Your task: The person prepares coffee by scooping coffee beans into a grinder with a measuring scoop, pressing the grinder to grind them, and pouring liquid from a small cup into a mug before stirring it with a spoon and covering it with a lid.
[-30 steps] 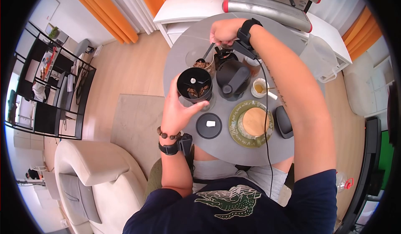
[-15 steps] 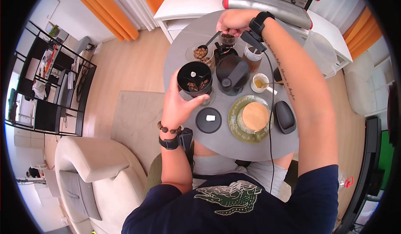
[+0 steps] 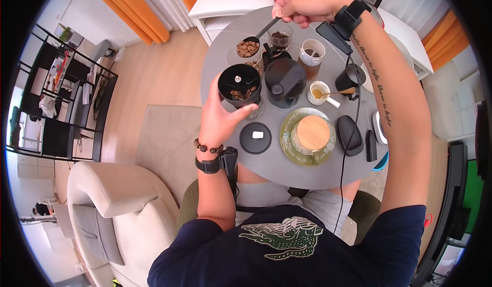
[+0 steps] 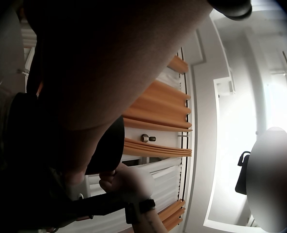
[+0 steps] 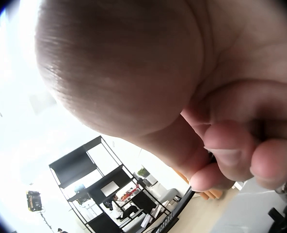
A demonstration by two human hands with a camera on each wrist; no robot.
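Note:
In the head view my left hand [image 3: 221,114] grips a black-rimmed grinder [image 3: 239,85] from its left side, thumb along the front; some brown beans lie inside around a central shaft. My right hand [image 3: 307,7] pinches the handle of a black spoon [image 3: 261,33], its bowl heaped with beans. That bowl is above a clear container of beans [image 3: 253,64], just behind the grinder. The right wrist view shows curled fingertips [image 5: 228,148] close up, the spoon's dark handle running down from them. The left wrist view is mostly dark around the grinder.
Right of the grinder stands a dark kettle-like vessel [image 3: 285,84]. Behind and beside it are a glass of dark grounds [image 3: 280,37], a tall glass [image 3: 311,56] and a cup [image 3: 319,92]. Nearer lie a round black lid [image 3: 255,142], a green plate [image 3: 288,146] and a black case [image 3: 350,136].
My right hand has moved up and to the right, lifting the spoon out of the bean container with beans in its bowl. My left hand keeps its grip on the grinder.

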